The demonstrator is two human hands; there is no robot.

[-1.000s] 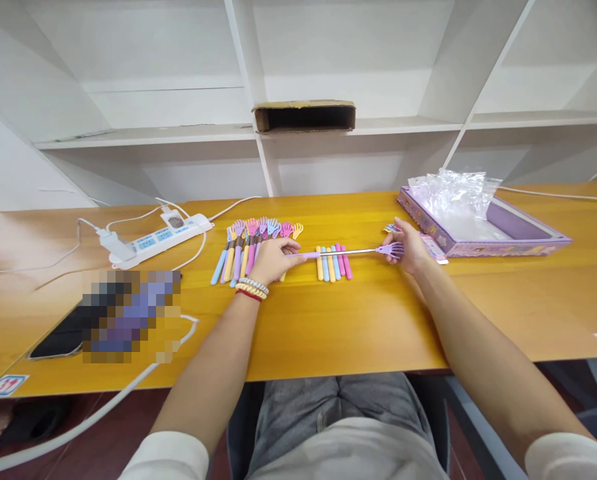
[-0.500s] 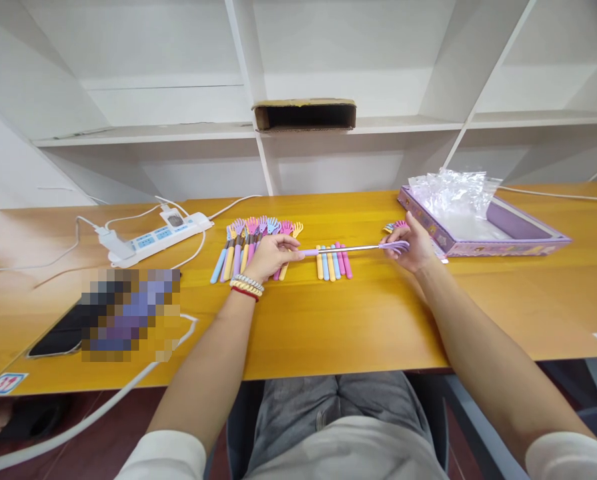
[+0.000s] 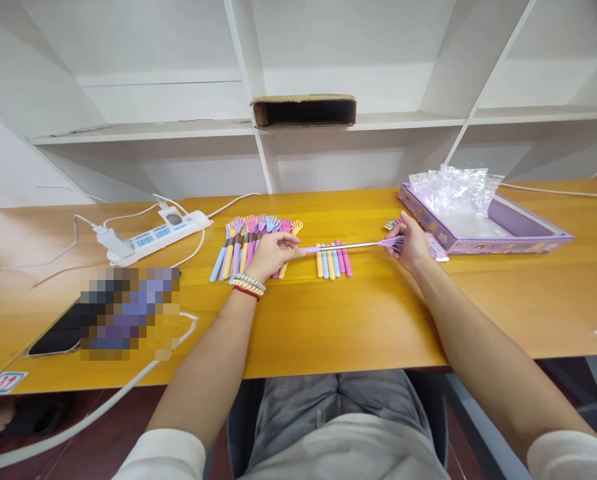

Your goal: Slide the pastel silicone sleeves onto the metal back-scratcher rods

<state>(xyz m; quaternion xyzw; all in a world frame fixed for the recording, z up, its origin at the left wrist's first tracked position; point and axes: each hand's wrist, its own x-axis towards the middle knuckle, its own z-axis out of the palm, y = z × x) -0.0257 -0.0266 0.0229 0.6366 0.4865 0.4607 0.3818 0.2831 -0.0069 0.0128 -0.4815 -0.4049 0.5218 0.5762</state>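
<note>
Stretched between my hands is a purple back scratcher [image 3: 353, 246] with an extended metal rod. My left hand [image 3: 274, 253] is closed on its handle, while the fingers of my right hand [image 3: 409, 243] pinch the claw-shaped head. Just below the rod lies a row of several yellow, blue and pink handles [image 3: 334, 265]. Several back scratchers [image 3: 233, 250] with coloured claw heads lie side by side on the table around my left hand, partly hidden by it. Small coloured pieces [image 3: 391, 225] show behind my right hand, mostly covered.
A purple tray-like box [image 3: 513, 245] holding clear plastic bags [image 3: 453, 190] stands at the right. On the left are a white power strip [image 3: 158, 235] with cables and a phone [image 3: 58, 333]. An open cardboard box [image 3: 305, 100] sits on the white shelf at the back.
My right hand has shifted slightly left with the claw head, and the exposed rod looks a little shorter. My left hand stays closed on the handle.
</note>
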